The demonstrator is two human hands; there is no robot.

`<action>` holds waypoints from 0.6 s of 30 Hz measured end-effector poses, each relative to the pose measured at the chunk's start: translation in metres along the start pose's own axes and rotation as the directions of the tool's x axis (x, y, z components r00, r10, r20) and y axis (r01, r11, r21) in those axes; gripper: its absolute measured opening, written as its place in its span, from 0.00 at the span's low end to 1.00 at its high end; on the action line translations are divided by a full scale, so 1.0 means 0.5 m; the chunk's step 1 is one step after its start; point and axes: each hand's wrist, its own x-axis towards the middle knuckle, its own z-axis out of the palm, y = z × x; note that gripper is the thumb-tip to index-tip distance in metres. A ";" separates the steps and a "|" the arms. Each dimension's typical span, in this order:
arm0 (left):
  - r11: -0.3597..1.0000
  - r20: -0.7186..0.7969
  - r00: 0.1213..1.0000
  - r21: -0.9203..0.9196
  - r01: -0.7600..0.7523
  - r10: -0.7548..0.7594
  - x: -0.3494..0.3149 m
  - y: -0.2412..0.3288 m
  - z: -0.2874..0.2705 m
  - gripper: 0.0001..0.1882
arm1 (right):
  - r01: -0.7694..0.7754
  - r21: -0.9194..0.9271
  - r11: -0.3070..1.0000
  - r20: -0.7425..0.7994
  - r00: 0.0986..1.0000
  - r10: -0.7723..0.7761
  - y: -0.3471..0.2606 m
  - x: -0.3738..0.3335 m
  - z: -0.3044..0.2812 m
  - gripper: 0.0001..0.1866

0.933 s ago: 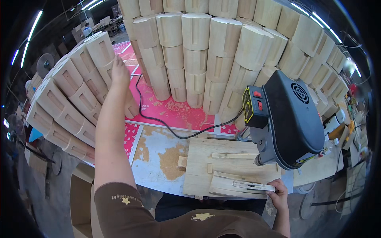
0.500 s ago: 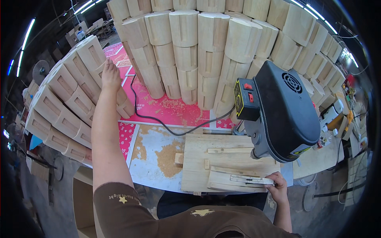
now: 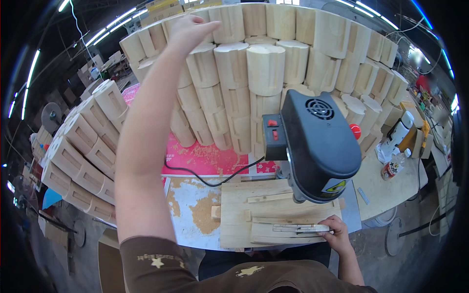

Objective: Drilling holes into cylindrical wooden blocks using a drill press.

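Left arm: reached far forward and up, nearly straight, coming out of a brown sleeve and leaning slightly right toward its far end.
Left hand: at the top row of stacked wood, back of the hand mostly facing the camera, one digit stretched out to the right; blur and angle hide the other fingertips, so I cannot tell how far open it is, or whether it grips or only touches wood.
Upper block: just right of the left hand, a pale rounded wooden piece, its long axis roughly upright.
Right forearm: short in view, rising from the lower edge and tilting left toward the wrist.
Right hand: low and close to the body, thumb and fingers closed in a pinch on the near end of a slotted strip.
Slotted strip: extends left from the right hand, long axis running left to right, nearly level, free end pointing left; a dark slit follows its length.
Board: beneath the strip, left of the right hand, with thin wooden rails fixed or laid across it.
Drill press: beyond the right hand and a little to its left, its black head above the board.
Side stack: grooved wooden blocks, left of the left forearm.
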 end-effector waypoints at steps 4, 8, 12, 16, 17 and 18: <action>0.928 0.010 0.953 0.232 0.292 -0.302 -0.003 0.128 0.112 0.48 | 0.005 -0.001 1.000 -0.026 1.000 -0.005 0.001 -0.005 0.004 0.14; 0.809 -0.185 0.937 0.472 0.350 -0.297 -0.004 0.125 0.163 0.52 | 0.042 -0.001 0.999 -0.031 0.999 -0.042 0.001 -0.003 0.002 0.14; 0.849 -0.118 0.928 0.377 0.370 -0.352 0.018 0.139 0.153 0.47 | 0.036 0.064 0.997 -0.040 0.999 -0.033 -0.005 0.002 -0.001 0.14; 0.826 -0.109 0.896 0.351 0.440 -0.431 0.033 0.157 0.159 0.45 | 0.066 0.058 0.996 -0.011 0.998 -0.065 -0.002 0.001 -0.001 0.15; 0.826 -0.142 0.894 0.342 0.448 -0.425 0.034 0.147 0.163 0.45 | 0.059 0.065 0.996 0.001 0.998 -0.059 -0.001 0.005 0.000 0.15; 0.825 -0.176 0.890 0.333 0.456 -0.421 0.034 0.139 0.163 0.44 | 0.065 0.065 0.996 -0.007 0.998 -0.065 0.006 0.007 0.004 0.15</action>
